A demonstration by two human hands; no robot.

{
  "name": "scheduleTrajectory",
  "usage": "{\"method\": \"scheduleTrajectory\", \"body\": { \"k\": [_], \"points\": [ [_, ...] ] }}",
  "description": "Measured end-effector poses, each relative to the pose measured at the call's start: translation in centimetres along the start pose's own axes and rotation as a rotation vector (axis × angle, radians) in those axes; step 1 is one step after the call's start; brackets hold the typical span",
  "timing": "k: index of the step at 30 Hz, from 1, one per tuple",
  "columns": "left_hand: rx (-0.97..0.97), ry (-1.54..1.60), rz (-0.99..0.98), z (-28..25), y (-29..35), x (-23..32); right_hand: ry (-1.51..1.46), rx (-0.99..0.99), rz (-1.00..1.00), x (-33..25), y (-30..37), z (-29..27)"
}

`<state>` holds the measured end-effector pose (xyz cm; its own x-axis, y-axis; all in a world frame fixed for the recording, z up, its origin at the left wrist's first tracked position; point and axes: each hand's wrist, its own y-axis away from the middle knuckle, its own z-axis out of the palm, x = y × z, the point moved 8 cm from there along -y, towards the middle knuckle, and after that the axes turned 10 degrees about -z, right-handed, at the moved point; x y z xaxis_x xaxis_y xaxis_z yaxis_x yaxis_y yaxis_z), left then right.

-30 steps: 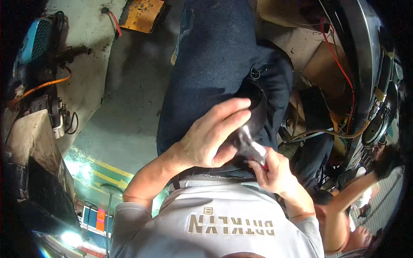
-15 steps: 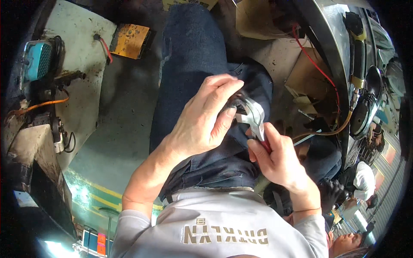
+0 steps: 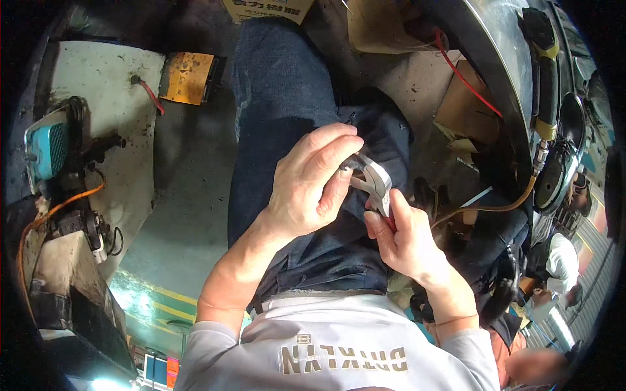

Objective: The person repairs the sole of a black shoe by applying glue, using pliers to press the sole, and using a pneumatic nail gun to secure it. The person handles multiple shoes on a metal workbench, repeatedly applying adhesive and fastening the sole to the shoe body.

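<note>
My right hand (image 3: 412, 242) is closed round the red handle of silver pliers (image 3: 376, 184), whose jaws point up and left. Between the jaws and my left fingertips shows a small dark piece (image 3: 352, 162); its kind I cannot make out. My left hand (image 3: 305, 181) is closed on that piece, thumb below and fingers above, which hide much of it. Both hands are over my lap, above my dark blue jeans (image 3: 283, 85).
To the left stand a pale, stained machine panel (image 3: 104, 85), a teal pedal (image 3: 49, 150) and an orange plate (image 3: 187, 78). On the right, a metal edge (image 3: 502, 45) bears a hanging air tool (image 3: 544, 98) with a hose. Cardboard (image 3: 469, 104) lies beyond; a co-worker (image 3: 515, 345) is at lower right.
The surroundings have shifted slightly as my head moved. The pliers are a little lower and less blurred, and both hands keep their hold.
</note>
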<state>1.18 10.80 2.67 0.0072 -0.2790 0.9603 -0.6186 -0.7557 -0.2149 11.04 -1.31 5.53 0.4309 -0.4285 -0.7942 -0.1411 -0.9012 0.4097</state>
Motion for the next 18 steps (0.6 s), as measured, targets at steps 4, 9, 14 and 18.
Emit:
{"method": "scheduleTrajectory", "body": {
  "k": [4,9,14,18],
  "points": [
    [-0.025,0.010,-0.011,0.4,-0.4,-0.1,0.007,0.024,-0.025,0.9,0.0,-0.1],
    [-0.014,-0.018,0.003,1.1,-1.6,-0.4,-0.014,0.095,-0.044,1.8,-0.8,-0.7],
    [-0.035,-0.007,-0.020,1.3,-3.1,0.3,-0.072,0.043,-0.060,0.2,-0.7,-2.3],
    [-0.034,-0.063,0.034,1.5,-2.8,0.8,-0.185,0.020,-0.038,0.2,0.2,-1.8]
  ]
}}
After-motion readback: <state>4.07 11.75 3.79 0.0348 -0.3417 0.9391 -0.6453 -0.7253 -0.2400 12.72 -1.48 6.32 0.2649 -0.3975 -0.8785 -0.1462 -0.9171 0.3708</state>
